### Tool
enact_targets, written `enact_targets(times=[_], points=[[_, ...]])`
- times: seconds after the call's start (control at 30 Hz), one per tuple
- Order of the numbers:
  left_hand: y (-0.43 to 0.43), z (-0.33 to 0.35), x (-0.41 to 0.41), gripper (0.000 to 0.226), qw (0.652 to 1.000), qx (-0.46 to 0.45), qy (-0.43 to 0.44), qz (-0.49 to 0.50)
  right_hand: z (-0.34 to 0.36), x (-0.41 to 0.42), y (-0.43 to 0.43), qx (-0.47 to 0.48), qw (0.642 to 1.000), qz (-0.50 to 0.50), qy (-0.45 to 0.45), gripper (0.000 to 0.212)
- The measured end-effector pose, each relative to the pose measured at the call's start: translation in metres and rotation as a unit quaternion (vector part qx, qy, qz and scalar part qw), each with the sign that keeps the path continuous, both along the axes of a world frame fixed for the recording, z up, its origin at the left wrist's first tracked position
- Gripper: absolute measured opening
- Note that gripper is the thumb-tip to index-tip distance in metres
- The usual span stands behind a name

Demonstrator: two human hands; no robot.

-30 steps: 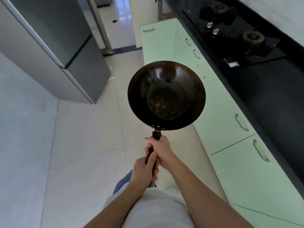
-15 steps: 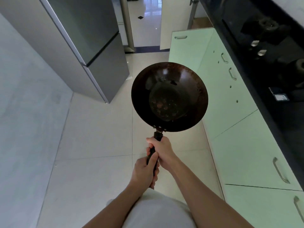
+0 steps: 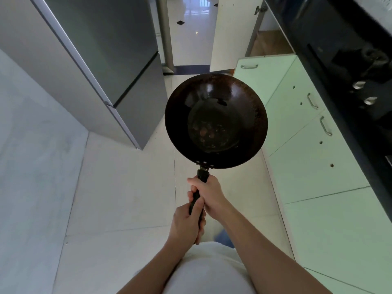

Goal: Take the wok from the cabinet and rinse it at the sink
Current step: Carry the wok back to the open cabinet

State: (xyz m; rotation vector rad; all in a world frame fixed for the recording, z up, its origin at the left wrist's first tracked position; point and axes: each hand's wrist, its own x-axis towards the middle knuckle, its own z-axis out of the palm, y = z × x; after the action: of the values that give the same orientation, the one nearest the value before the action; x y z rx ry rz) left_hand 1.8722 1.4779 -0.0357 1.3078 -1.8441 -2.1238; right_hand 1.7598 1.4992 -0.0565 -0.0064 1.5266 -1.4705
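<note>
A narrow kitchen with a pale tiled floor (image 3: pixel 127 187). Down one side runs a row of light green cabinets (image 3: pixel 307 155) under a black desk (image 3: pixel 318 49), and a grey refrigerator (image 3: pixel 118 60) stands across the aisle from them. No sink is in view.

The wok (image 3: pixel 216 122) hangs in the air over the aisle, just off the cabinets' fronts and about level with their first pair of handles. It touches nothing but the hands. Its mouth faces up, with brownish spots on the flat bottom.

The wok's long axis runs roughly parallel to the cabinets. The bowl lies ahead and its black handle (image 3: pixel 194 201) points straight back at the person's body.

Both hands are on that handle, one behind the other. The right hand (image 3: pixel 209 194) is in front, nearer the bowl and on the cabinet side, with its fingers (image 3: pixel 192 184) wrapped tightly round the handle just behind the rivets. The left hand (image 3: pixel 184 225) grips the tail end, thumb laid along the top, and is the hand farther from the cabinets.

The bowl therefore sits well ahead of both grips, so its weight probably levers on the front hand. The wok is out of the cabinet and the rinse is not yet begun. To reach any basin in the desk, the bowl will likely have to swing across above the cabinet fronts, with the right hand leading.
</note>
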Motion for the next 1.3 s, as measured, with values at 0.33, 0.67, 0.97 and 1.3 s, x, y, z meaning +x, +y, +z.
enact_targets(times=[0.33, 0.67, 0.97, 1.3], points=[[-0.094, -0.011, -0.081, 0.047, 0.999, 0.004, -0.027, 0.027, -0.018, -0.082, -0.103, 0.014, 0.999, 0.024, -0.016, 0.03], [-0.213, 0.0, -0.239, 0.046, 0.998, -0.016, -0.03, 0.054, -0.014, -0.238, -0.228, -0.018, 0.999, 0.031, -0.025, 0.03], [-0.283, -0.001, -0.336, 0.047, 0.998, -0.038, -0.03, 0.033, -0.011, -0.337, -0.292, -0.026, 0.999, 0.026, -0.04, 0.026], [-0.371, -0.016, -0.428, 0.049, 0.999, -0.039, -0.034, -0.013, -0.02, -0.425, -0.371, -0.025, 0.998, -0.036, -0.045, 0.029]])
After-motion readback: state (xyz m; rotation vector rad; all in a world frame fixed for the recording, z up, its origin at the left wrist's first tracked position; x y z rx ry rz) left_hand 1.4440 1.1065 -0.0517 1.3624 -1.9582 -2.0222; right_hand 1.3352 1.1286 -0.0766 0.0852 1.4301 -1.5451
